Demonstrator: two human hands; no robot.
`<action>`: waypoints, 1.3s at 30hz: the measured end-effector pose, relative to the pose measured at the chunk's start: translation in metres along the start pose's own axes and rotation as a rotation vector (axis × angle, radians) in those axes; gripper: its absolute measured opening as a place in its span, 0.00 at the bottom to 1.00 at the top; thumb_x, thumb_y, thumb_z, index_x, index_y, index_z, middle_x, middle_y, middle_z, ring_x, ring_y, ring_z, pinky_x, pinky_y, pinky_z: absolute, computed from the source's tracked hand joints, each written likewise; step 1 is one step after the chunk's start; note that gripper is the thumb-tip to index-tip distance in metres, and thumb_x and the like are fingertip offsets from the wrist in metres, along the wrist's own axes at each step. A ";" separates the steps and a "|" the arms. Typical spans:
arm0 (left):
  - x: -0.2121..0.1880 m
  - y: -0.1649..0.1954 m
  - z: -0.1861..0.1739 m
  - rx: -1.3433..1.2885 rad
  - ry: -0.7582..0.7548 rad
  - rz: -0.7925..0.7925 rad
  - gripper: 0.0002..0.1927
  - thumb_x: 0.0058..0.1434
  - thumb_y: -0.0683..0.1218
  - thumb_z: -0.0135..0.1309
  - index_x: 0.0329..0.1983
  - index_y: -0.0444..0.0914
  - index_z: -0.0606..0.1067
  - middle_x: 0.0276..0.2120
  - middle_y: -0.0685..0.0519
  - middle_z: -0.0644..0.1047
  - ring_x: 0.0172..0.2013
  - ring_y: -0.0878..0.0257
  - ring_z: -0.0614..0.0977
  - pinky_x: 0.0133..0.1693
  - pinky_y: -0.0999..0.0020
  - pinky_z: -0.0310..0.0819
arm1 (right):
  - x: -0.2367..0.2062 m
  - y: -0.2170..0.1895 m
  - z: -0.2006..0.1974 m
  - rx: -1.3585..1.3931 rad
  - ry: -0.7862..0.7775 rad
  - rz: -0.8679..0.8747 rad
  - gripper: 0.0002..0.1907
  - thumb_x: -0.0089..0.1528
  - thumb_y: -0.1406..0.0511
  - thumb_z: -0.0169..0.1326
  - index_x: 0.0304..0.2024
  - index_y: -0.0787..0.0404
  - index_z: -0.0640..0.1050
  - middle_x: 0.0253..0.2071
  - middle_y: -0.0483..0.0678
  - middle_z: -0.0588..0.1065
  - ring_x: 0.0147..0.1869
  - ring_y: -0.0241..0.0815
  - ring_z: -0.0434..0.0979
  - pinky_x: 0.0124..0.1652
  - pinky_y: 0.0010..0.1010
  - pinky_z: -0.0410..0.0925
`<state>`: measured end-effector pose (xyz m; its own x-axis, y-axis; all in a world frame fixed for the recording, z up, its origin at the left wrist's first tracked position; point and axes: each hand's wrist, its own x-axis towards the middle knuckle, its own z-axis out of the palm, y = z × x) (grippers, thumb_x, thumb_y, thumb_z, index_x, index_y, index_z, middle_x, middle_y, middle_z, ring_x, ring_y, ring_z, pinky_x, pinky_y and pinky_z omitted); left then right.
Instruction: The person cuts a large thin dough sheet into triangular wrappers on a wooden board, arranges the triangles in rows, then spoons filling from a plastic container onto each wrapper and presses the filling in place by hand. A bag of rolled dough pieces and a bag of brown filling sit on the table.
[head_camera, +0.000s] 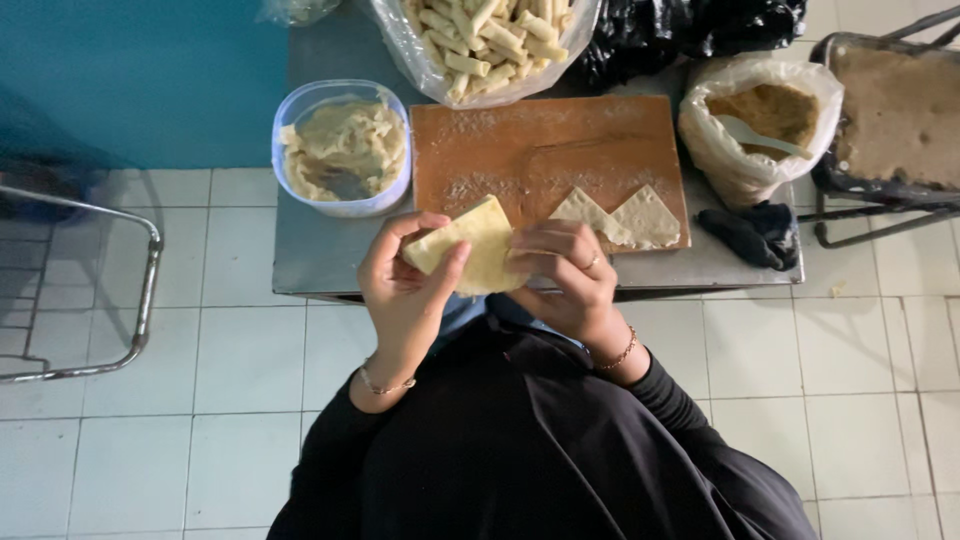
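Two hands, left hand (405, 285) and right hand (565, 275), grasp one pale pastry sheet (470, 245) above the table (320, 250) edge, near the floured wooden board (545, 150) bearing triangular sheets (620, 215).

White tiled floor (230, 400), teal wall (140, 80)

Bag of rolls (485, 45) cut by top edge (tray (900, 110) by right).

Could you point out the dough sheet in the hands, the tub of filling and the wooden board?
dough sheet (478, 245), head view, its middle.
tub of filling (343, 150), head view, the filling.
wooden board (540, 145), head view, bare floured centre.
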<state>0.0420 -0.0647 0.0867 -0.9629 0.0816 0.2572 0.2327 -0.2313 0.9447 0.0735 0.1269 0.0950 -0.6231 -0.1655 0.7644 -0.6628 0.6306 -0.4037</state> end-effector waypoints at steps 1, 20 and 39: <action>-0.001 0.000 0.004 -0.026 -0.016 0.021 0.15 0.65 0.33 0.63 0.54 0.32 0.74 0.48 0.50 0.79 0.43 0.72 0.79 0.43 0.78 0.75 | -0.005 0.003 -0.003 -0.031 0.026 0.004 0.17 0.49 0.71 0.71 0.39 0.57 0.80 0.49 0.45 0.76 0.54 0.49 0.77 0.53 0.38 0.73; -0.011 -0.023 0.024 0.281 -0.012 0.174 0.16 0.73 0.35 0.49 0.63 0.34 0.76 0.49 0.46 0.84 0.37 0.65 0.78 0.38 0.69 0.72 | 0.003 -0.023 -0.032 -0.274 0.000 0.333 0.16 0.56 0.65 0.73 0.42 0.60 0.81 0.45 0.49 0.75 0.52 0.48 0.75 0.51 0.36 0.70; -0.025 -0.046 0.027 0.675 -0.252 0.753 0.30 0.64 0.31 0.53 0.69 0.40 0.68 0.45 0.41 0.75 0.42 0.44 0.80 0.45 0.53 0.78 | -0.010 -0.020 0.001 -0.132 0.063 0.287 0.08 0.59 0.74 0.61 0.41 0.64 0.79 0.42 0.51 0.80 0.44 0.48 0.84 0.44 0.32 0.75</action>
<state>0.0592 -0.0299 0.0427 -0.4987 0.3587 0.7891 0.8641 0.2776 0.4199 0.0926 0.1154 0.0955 -0.7469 0.0783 0.6603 -0.4015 0.7385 -0.5417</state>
